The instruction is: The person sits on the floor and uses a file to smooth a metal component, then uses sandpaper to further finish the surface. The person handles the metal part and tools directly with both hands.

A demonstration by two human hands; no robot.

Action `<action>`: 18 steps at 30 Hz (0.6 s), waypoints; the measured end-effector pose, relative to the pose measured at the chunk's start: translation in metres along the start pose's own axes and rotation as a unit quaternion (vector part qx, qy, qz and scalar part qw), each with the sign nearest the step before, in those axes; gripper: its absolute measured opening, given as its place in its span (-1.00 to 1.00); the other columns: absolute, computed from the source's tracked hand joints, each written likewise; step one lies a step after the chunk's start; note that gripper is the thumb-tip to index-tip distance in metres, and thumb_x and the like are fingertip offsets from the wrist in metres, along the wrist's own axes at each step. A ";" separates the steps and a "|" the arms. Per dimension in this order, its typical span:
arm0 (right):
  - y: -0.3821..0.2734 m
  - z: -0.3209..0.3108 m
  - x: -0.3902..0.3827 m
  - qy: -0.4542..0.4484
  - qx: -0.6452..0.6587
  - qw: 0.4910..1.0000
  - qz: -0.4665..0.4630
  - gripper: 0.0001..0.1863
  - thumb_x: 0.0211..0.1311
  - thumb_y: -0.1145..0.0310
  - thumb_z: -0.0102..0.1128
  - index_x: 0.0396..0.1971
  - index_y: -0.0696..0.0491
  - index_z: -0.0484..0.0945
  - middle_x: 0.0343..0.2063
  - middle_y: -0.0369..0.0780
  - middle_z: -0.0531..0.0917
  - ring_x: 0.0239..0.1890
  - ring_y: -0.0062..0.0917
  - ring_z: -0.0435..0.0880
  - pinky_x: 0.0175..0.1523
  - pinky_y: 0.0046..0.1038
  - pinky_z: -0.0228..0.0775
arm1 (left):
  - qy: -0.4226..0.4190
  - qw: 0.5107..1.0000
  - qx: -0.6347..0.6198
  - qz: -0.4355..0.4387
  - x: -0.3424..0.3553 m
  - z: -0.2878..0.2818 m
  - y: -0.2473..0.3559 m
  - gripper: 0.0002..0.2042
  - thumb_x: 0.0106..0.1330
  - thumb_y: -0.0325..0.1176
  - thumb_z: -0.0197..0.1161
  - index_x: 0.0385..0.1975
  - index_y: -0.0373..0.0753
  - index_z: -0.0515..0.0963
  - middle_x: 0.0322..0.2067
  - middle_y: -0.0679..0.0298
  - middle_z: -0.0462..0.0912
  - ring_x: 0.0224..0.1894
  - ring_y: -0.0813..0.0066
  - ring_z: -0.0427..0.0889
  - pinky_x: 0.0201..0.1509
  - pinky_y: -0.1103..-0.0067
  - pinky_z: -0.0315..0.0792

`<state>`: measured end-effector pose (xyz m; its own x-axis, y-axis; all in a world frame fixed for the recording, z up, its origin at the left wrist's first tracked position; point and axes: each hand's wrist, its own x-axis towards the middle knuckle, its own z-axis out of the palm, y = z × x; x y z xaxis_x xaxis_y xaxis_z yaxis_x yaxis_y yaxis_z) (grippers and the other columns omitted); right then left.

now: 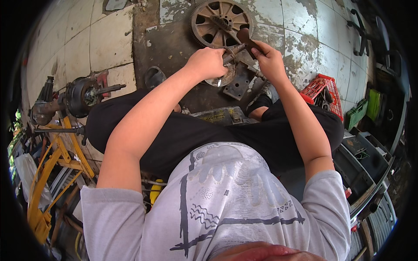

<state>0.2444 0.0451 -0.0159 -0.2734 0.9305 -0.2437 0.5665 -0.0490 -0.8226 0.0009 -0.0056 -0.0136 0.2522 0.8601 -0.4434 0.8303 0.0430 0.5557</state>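
My left hand [207, 64] is closed around a metal shaft [235, 49] that points up and to the right. A shiny round metal part [223, 78] shows just below that hand; whether it joins the shaft cannot be made out. My right hand [271, 61] pinches a reddish-brown bent strip [246, 39] between thumb and fingers, at the far end of the shaft. The strip's material is unclear. Beneath my hands lies a dark metal block with holes [237, 88]. Just beyond them, a large rusty toothed wheel [222, 21] rests flat on the floor.
An axle assembly with a drum [82, 96] stands at left, above a yellow metal frame [61, 156]. To the right are a red plastic basket [323, 93] holding tools, a green case [356, 115] and dark trays [363, 154]. Between my legs lies a dark case [220, 115].
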 end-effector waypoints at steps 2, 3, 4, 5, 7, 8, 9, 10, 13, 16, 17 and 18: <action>-0.007 -0.002 0.000 0.010 0.030 0.999 -0.038 -0.66 0.53 0.37 0.35 0.22 0.05 0.75 -0.13 -0.07 0.88 -0.13 -0.49 0.80 0.10 -0.40 0.59 | -0.016 1.000 0.001 -0.009 0.003 -0.002 0.003 -0.42 0.14 -0.14 0.39 0.16 -0.35 0.67 -0.18 -0.17 0.82 -0.03 -0.16 0.80 0.15 0.11 0.67; -0.006 -0.002 -0.001 0.006 0.021 0.999 -0.030 -0.67 0.53 0.37 0.35 0.22 0.05 0.75 -0.13 -0.07 0.88 -0.13 -0.49 0.80 0.10 -0.40 0.59 | -0.025 1.000 0.001 -0.015 0.002 -0.002 0.004 -0.41 0.14 -0.14 0.39 0.17 -0.35 0.67 -0.17 -0.17 0.82 -0.03 -0.16 0.80 0.15 0.11 0.67; -0.004 -0.003 -0.002 0.003 0.013 1.000 -0.021 -0.67 0.54 0.37 0.35 0.22 0.05 0.75 -0.13 -0.07 0.88 -0.13 -0.48 0.80 0.10 -0.40 0.59 | -0.012 1.000 -0.003 -0.011 0.001 0.000 0.003 -0.41 0.15 -0.14 0.39 0.18 -0.35 0.67 -0.17 -0.17 0.82 -0.02 -0.16 0.80 0.15 0.11 0.67; -0.003 -0.003 -0.002 0.000 0.004 1.000 -0.013 -0.67 0.54 0.37 0.35 0.21 0.05 0.75 -0.12 -0.07 0.88 -0.13 -0.48 0.80 0.10 -0.40 0.58 | 0.001 1.000 -0.006 -0.006 -0.001 0.003 0.000 -0.41 0.15 -0.14 0.39 0.18 -0.34 0.67 -0.17 -0.17 0.82 -0.02 -0.16 0.80 0.15 0.11 0.67; 0.001 0.001 0.000 -0.003 -0.004 1.000 0.007 -0.67 0.54 0.37 0.34 0.22 0.05 0.75 -0.12 -0.07 0.88 -0.14 -0.47 0.80 0.09 -0.40 0.58 | 0.013 1.000 -0.005 0.005 0.001 0.003 -0.001 -0.40 0.15 -0.13 0.39 0.19 -0.33 0.67 -0.17 -0.17 0.82 -0.02 -0.16 0.80 0.15 0.11 0.67; 0.003 0.001 0.001 -0.005 -0.008 1.000 0.017 -0.67 0.54 0.36 0.34 0.22 0.05 0.75 -0.12 -0.07 0.88 -0.14 -0.47 0.79 0.09 -0.40 0.58 | 0.010 1.000 -0.001 0.007 0.002 0.003 -0.001 -0.40 0.15 -0.13 0.39 0.19 -0.33 0.67 -0.17 -0.17 0.82 -0.02 -0.16 0.80 0.15 0.11 0.67; 0.000 0.001 0.000 0.003 0.004 1.000 -0.006 -0.67 0.54 0.36 0.34 0.22 0.04 0.75 -0.12 -0.07 0.88 -0.14 -0.47 0.79 0.09 -0.39 0.58 | 0.007 1.000 0.001 0.002 0.001 0.002 -0.001 -0.40 0.16 -0.13 0.39 0.19 -0.33 0.67 -0.17 -0.17 0.82 -0.01 -0.16 0.80 0.15 0.11 0.67; -0.003 -0.002 -0.001 0.010 0.016 0.999 -0.029 -0.66 0.54 0.36 0.34 0.23 0.04 0.75 -0.12 -0.07 0.88 -0.14 -0.48 0.79 0.09 -0.39 0.58 | 0.000 1.000 0.002 -0.001 0.000 0.001 -0.001 -0.41 0.16 -0.12 0.39 0.18 -0.33 0.67 -0.17 -0.17 0.82 -0.01 -0.16 0.80 0.15 0.11 0.67; 0.004 0.000 0.000 -0.001 0.008 1.000 0.009 -0.66 0.54 0.35 0.35 0.23 0.04 0.75 -0.11 -0.07 0.89 -0.13 -0.48 0.80 0.09 -0.39 0.59 | -0.011 1.000 0.001 -0.001 0.002 0.001 0.002 -0.42 0.16 -0.12 0.39 0.16 -0.33 0.68 -0.17 -0.17 0.82 -0.01 -0.16 0.80 0.15 0.11 0.67; 0.001 0.001 0.000 0.004 0.011 1.000 0.007 -0.66 0.54 0.34 0.36 0.23 0.03 0.75 -0.12 -0.08 0.89 -0.13 -0.48 0.80 0.09 -0.39 0.59 | -0.006 1.000 -0.002 -0.005 0.002 0.001 -0.001 -0.43 0.16 -0.12 0.40 0.14 -0.32 0.68 -0.17 -0.17 0.82 -0.02 -0.17 0.80 0.15 0.11 0.67; -0.003 0.000 0.000 0.012 0.018 1.000 -0.009 -0.65 0.53 0.34 0.36 0.23 0.03 0.75 -0.12 -0.08 0.89 -0.14 -0.48 0.80 0.09 -0.39 0.59 | -0.008 1.000 0.000 -0.006 0.004 0.001 0.000 -0.44 0.16 -0.12 0.40 0.14 -0.32 0.69 -0.17 -0.17 0.82 -0.02 -0.17 0.80 0.16 0.11 0.67; -0.009 -0.005 -0.003 0.020 0.016 0.999 -0.033 -0.65 0.53 0.34 0.37 0.23 0.02 0.75 -0.17 -0.08 0.88 -0.16 -0.49 0.80 0.07 -0.39 0.59 | -0.011 1.000 0.002 -0.009 0.003 0.003 0.001 -0.44 0.16 -0.12 0.40 0.13 -0.31 0.69 -0.17 -0.17 0.82 -0.02 -0.17 0.80 0.16 0.11 0.67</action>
<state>0.2440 0.0440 -0.0056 -0.2771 0.9459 -0.1688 0.5232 0.0012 -0.8522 0.0037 -0.0043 -0.0161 0.2482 0.8473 -0.4696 0.8364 0.0572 0.5451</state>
